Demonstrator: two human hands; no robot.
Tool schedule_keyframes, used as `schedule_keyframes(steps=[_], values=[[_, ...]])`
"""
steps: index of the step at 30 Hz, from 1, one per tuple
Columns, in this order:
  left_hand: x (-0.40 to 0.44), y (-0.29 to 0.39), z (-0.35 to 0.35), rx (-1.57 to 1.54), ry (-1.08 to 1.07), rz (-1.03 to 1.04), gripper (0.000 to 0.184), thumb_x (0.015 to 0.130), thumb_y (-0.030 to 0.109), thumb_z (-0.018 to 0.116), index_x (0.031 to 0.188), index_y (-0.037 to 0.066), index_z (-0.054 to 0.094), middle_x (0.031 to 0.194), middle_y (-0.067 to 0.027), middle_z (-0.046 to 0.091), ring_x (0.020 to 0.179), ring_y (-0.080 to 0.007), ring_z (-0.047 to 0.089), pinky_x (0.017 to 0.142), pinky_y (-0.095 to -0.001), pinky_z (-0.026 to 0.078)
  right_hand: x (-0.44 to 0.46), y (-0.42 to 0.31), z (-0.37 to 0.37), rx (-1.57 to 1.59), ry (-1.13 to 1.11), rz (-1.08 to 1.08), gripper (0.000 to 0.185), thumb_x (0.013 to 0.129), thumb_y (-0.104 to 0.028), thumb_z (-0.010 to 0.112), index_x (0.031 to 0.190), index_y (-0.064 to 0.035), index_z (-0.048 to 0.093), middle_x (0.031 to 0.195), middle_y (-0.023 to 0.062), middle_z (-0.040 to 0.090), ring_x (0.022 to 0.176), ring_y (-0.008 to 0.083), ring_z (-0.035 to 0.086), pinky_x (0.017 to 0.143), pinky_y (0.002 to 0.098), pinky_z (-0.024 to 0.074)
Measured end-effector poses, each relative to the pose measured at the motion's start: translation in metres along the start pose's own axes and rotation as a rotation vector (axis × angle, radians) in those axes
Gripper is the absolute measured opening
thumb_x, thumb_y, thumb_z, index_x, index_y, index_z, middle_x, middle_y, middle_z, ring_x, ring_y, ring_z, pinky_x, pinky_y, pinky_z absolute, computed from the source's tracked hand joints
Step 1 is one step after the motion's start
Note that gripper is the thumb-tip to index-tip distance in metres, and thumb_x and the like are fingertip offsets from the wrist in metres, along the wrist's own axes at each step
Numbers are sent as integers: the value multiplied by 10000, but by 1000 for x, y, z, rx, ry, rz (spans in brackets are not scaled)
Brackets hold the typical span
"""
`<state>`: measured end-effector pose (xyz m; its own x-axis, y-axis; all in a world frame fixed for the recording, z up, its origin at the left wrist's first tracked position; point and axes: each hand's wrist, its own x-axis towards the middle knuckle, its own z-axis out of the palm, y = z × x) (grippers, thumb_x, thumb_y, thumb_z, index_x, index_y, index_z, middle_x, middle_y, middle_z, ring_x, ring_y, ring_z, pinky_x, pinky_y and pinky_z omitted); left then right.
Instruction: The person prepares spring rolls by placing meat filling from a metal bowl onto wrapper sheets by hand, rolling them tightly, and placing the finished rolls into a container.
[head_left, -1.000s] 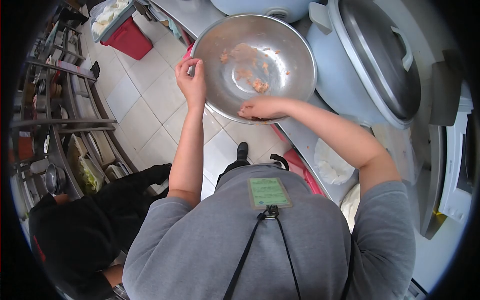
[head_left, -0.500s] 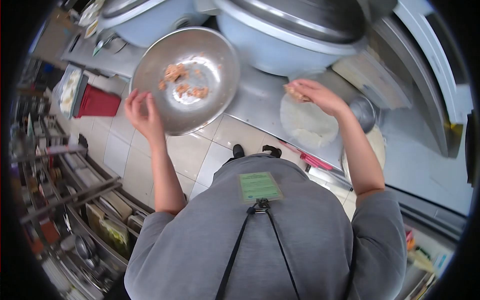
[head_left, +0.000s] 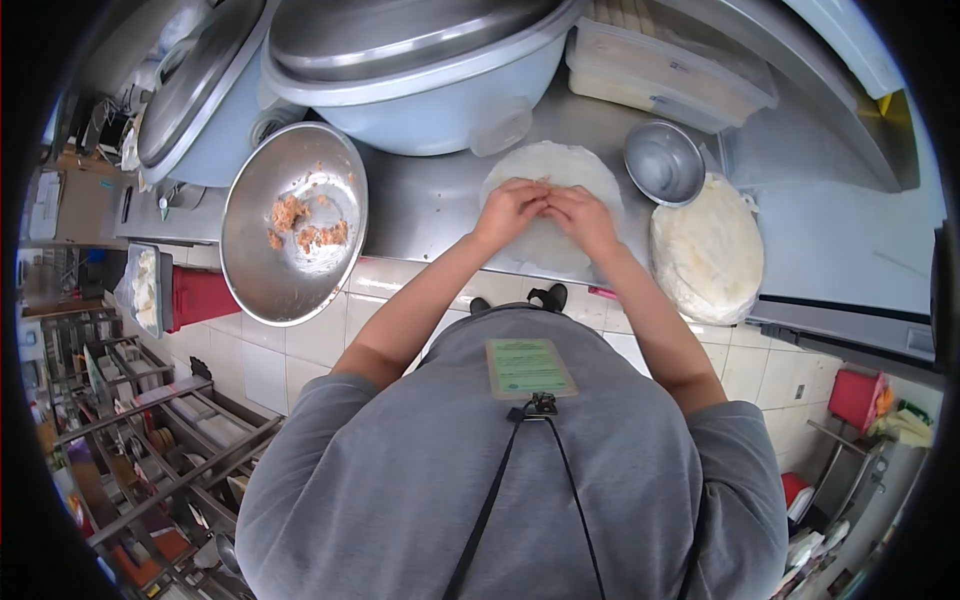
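Note:
Over a stack of thin round white wrapper sheets, my left hand and my right hand meet with their fingertips together. Both are closed around a small lump of orange-pink minced filling, mostly hidden by the fingers; only a trace shows at their far side. To the left, a large steel bowl is tilted on the counter's edge. Clumps of the same minced filling lie inside it, with smears on its wall.
Large lidded light-blue tubs stand behind the steel counter. At the right are a small steel bowl, a bagged stack of round pale sheets and a clear plastic box. A red bin stands at left.
My right hand, which carried the filling, has come together with my left hand over the wrapper sheets. My left hand has left the bowl's rim. The view has shifted to the right.

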<state>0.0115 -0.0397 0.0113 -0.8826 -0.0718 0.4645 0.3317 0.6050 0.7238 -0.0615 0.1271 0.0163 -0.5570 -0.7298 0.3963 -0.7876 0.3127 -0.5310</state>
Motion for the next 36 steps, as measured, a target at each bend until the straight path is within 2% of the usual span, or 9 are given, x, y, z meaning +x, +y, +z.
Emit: schedule_keyframes(steps=[3, 5, 9, 11, 13, 15, 18, 26, 36], values=[[-3, -10, 6, 129, -80, 39, 233, 727, 76, 605, 944, 35, 677, 967, -104, 668, 885, -269, 619, 798, -353, 471, -8, 4, 10, -73, -5, -53, 103, 723, -124, 640, 814, -83, 662, 919, 32, 640, 890, 217, 590, 766, 329, 494], [-5, -9, 3, 138, -76, 77, 115, 716, 57, 663, 821, 18, 689, 878, -90, 655, 842, -268, 599, 756, -350, 496, -11, 4, 11, -94, 19, -82, 79, 721, -130, 636, 786, -88, 655, 909, 30, 637, 873, 215, 593, 764, 326, 495], [-6, -3, -4, 195, -99, 82, 99, 695, 66, 684, 783, 21, 689, 857, -76, 656, 827, -264, 602, 746, -350, 499, 0, 7, -10, -91, -152, -76, 149, 717, -161, 644, 846, -87, 652, 966, 20, 617, 980, 232, 540, 835, 358, 457], [-4, -6, -9, 79, -172, -35, 261, 659, 97, 724, 905, 22, 676, 945, -95, 645, 916, -280, 581, 804, -361, 481, 10, 11, -17, -69, -259, -20, 187, 708, -183, 658, 867, -86, 649, 997, 29, 604, 1027, 243, 515, 863, 371, 439], [2, 0, -10, 97, -98, -64, 369, 644, 113, 741, 988, 21, 647, 1000, -109, 628, 969, -291, 555, 841, -369, 462, 17, 21, -13, 53, -102, 32, 385, 659, -253, 733, 981, -64, 637, 1050, 36, 566, 1010, 247, 488, 881, 370, 418], [2, -2, -7, 112, -26, -100, 477, 629, 128, 758, 1072, 20, 617, 1055, -122, 611, 1023, -301, 530, 878, -376, 442, 21, 28, 1, 49, -183, 2, 343, 662, -258, 720, 938, -70, 641, 1045, 66, 560, 1010, 267, 487, 876, 380, 418], [1, -16, -3, 54, -206, -184, 615, 628, 149, 766, 1185, 19, 542, 1131, -143, 573, 1090, -314, 479, 929, -386, 405, 23, 29, 7, 46, -300, -33, 281, 669, -243, 701, 887, -75, 646, 1020, 89, 554, 1000, 285, 486, 864, 388, 420], [-3, -3, -7, 176, -137, -86, 369, 666, 104, 725, 1011, 7, 637, 967, -129, 624, 919, -302, 550, 797, -371, 469, 22, 23, 13, 86, -256, -1, 153, 683, -165, 669, 805, -74, 660, 895, 77, 579, 930, 274, 515, 813, 382, 447], [1, 0, -7, 295, -143, -84, 206, 669, 91, 701, 852, 13, 648, 845, -113, 607, 866, -296, 536, 744, -369, 461, 28, 22, 15, 61, -220, 27, 121, 679, -136, 651, 788, -86, 664, 821, 80, 606, 880, 271, 535, 791, 368, 454]])
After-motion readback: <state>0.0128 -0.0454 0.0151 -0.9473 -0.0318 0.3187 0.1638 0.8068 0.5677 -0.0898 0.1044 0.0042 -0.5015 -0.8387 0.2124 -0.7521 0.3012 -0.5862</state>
